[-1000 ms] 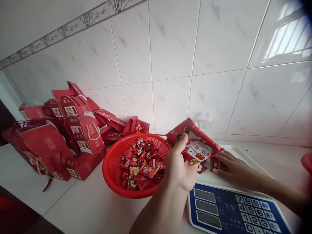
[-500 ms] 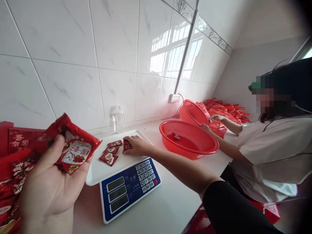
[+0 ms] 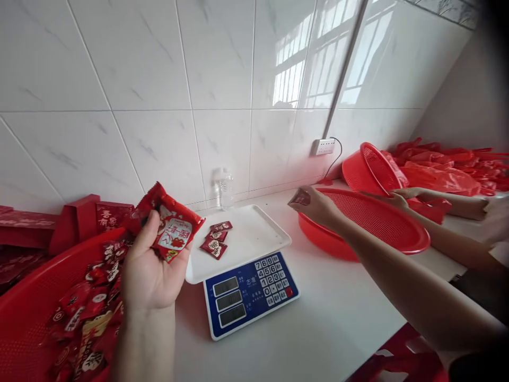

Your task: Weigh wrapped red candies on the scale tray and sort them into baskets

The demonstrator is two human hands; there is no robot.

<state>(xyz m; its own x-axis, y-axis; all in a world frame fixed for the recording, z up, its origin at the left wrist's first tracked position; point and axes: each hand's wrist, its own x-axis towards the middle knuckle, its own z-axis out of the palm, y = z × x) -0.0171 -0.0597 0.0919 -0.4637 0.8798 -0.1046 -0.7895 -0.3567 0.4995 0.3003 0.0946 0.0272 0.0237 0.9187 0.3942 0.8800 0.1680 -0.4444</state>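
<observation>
My left hand [image 3: 153,270] is raised palm-up at the left, thumb closed over a shiny red snack packet [image 3: 175,233] with a white printed patch. More red wrapping shows behind that packet; I cannot tell how many it holds. My right hand [image 3: 318,207] pinches a small dark red packet [image 3: 301,198] over the near-left rim of a red plastic basket [image 3: 318,239]. Between my hands, 3 similar dark red packets [image 3: 214,246] lie overlapping on the white tray [image 3: 254,249] of a blue-fronted weighing scale [image 3: 246,300].
A red basket [image 3: 24,297] of mixed wrapped snacks stands at left, with red boxes [image 3: 73,225] behind. A clear bottle [image 3: 226,188] stands by the tiled wall. At right, a co-worker's hands [image 3: 401,196] are near a tilted red basket [image 3: 366,167] and red bags [image 3: 441,178].
My right hand has lifted one dark red packet off the scale tray and carried it right to the basket's rim. My left hand still holds its packet. The view has turned left.
</observation>
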